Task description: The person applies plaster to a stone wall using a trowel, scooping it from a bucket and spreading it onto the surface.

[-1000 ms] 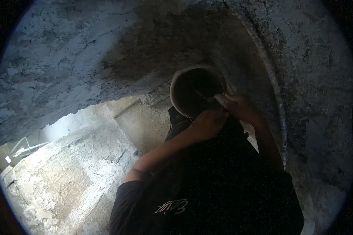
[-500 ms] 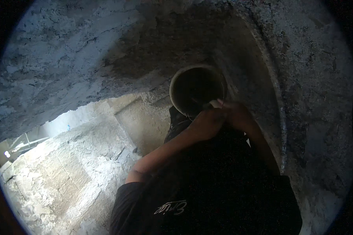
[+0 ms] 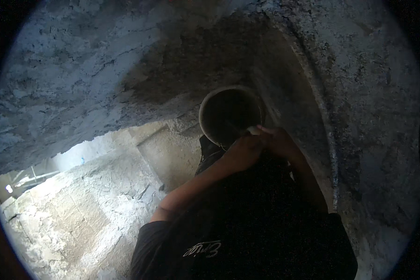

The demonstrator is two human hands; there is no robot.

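A round bucket [image 3: 205, 122] with a pale rim and a dark inside stands in front of my body. My left hand [image 3: 244, 152] is closed at its near side. Against it, my right hand [image 3: 278, 141] is closed too, with its fingers at the bucket's right near edge. A small pale piece [image 3: 253, 130] shows at the fingertips of both hands, over the bucket's opening. Its kind is too dark and small to tell. Whatever lies deeper in the bucket is lost in shadow.
A rough grey plastered wall [image 3: 74, 84] spans the far left. Another rough wall [image 3: 373, 116], with a raised curved edge [image 3: 329, 126], rises on the right. A brightly lit, crusted pale surface [image 3: 84, 210] lies at the lower left. Pale bars [image 3: 35, 176] show beyond it.
In the picture, the bucket has shifted slightly down and left, and both hands a little lower. The hands stay together at its rim, with the pale piece still at the fingertips.
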